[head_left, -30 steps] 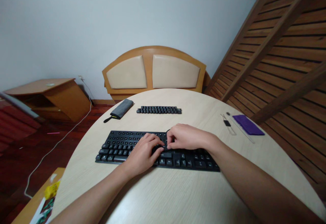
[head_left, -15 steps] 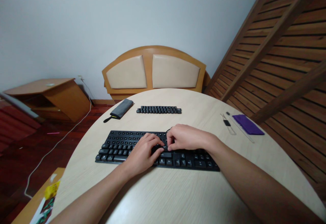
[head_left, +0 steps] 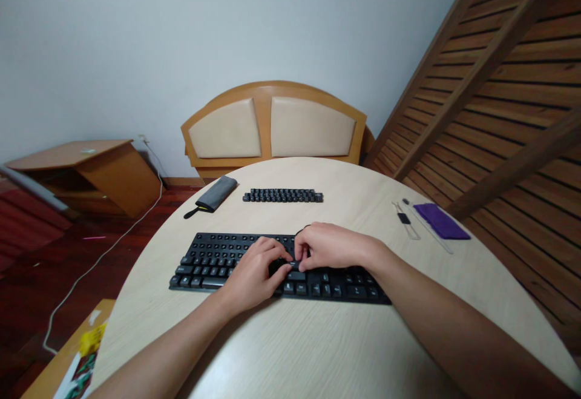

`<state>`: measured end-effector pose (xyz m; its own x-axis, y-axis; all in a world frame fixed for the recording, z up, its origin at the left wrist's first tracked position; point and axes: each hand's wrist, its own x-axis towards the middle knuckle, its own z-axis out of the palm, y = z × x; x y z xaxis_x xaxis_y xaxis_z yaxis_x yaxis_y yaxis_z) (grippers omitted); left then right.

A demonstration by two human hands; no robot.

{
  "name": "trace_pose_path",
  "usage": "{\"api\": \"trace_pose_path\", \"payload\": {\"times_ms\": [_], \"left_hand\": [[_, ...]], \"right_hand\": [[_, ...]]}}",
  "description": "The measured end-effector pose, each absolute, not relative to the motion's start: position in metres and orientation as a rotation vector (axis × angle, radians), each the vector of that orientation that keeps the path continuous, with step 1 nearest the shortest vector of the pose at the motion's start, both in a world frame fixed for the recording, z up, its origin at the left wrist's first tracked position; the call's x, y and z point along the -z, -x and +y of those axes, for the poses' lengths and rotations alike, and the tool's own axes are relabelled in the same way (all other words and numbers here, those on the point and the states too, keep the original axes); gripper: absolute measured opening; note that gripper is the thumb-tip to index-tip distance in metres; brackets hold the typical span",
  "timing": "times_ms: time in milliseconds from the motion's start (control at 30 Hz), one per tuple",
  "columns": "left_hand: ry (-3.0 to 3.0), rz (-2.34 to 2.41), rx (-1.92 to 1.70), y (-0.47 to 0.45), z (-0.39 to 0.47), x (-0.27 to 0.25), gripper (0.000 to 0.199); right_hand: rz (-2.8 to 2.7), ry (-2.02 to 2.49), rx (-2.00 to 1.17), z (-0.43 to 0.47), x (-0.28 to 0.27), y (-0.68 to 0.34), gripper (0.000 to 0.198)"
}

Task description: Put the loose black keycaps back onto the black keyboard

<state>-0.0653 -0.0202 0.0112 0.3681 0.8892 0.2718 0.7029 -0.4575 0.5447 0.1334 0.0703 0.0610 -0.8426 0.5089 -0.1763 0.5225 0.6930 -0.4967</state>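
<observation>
A black keyboard (head_left: 211, 270) lies on the round table in front of me. Its upper rows show bare switches without caps, while the lower rows carry keycaps. My left hand (head_left: 258, 269) rests over the middle, its thumb and fingertips closed at the left side of a black keycap (head_left: 294, 264). From the right, my right hand (head_left: 330, 246) reaches across with curled fingers, index finger and thumb pinching at the same keycap. The fingers partly hide the keycap, and my right hand and forearm cover some of the keyboard's right side.
Beyond the keyboard, loose black keycaps (head_left: 282, 195) stand in rows. A grey pouch (head_left: 216, 194) lies to their left. At the right are a wire keycap puller (head_left: 403, 218), a thin brush (head_left: 426, 225) and a purple cloth (head_left: 441, 221). The pale table (head_left: 290, 350) has a curved edge.
My right hand has shifted very slightly left at the keycap, its index finger now lower and nearer my left fingertips. My left hand stays almost in place.
</observation>
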Motion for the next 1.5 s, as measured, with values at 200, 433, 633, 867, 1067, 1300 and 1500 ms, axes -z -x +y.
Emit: {"api": "trace_pose_path", "payload": {"times_ms": [200,433,633,867,1067,1300,1500], "left_hand": [[-2.298,1.393,-0.778,0.0656,-0.0201,-0.0099,0.008],[-2.290,1.383,-0.775,0.0664,-0.0197,-0.0100,0.009],[-2.280,1.392,-0.772,0.0655,-0.0199,-0.0115,0.009],[-2.279,1.392,-0.779,0.0666,-0.0193,-0.0101,0.009],[-2.287,1.392,-0.777,0.0673,-0.0189,-0.0092,0.011],[-2.285,1.384,-0.773,0.0669,-0.0195,-0.0109,0.012],[-2.260,1.386,-0.773,0.0671,-0.0181,-0.0124,0.013]], "right_hand": [[2.877,-0.853,0.835,0.0697,-0.0604,-0.1348,0.015],[2.890,-0.848,0.827,0.0681,-0.0624,-0.1339,0.013],[2.861,-0.861,0.849,0.0680,-0.0638,-0.1334,0.014],[2.851,-0.874,0.847,0.0665,-0.0656,-0.1321,0.013],[2.865,-0.867,0.841,0.0653,-0.0661,-0.1321,0.012],[2.861,-0.876,0.814,0.0648,-0.0652,-0.1316,0.011],[2.839,-0.926,0.770,0.0614,-0.0673,-0.1292,0.010]]}}
